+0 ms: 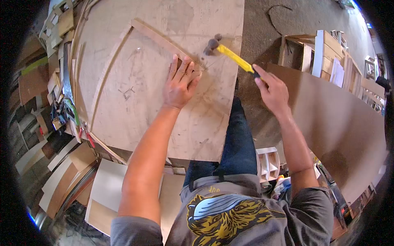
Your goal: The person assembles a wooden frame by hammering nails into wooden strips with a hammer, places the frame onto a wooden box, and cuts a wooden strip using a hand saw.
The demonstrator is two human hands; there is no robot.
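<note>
Wooden strip (158, 37), under left hand (179, 88), right hand (274, 93) apart

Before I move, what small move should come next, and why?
Probably slide the left hand along the wooden strip, away from its near end: the fingers lie close to that end, and the head of the hammer in the right hand is nearby.

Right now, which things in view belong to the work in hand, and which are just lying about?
In use:
- yellow-handled hammer, in the right hand
- straight wooden strip, at the left hand's fingertips
- curved wooden strip, meeting it at a corner
- plywood worktop

Lying about:
- red-handled tool
- green-handled tool
</note>
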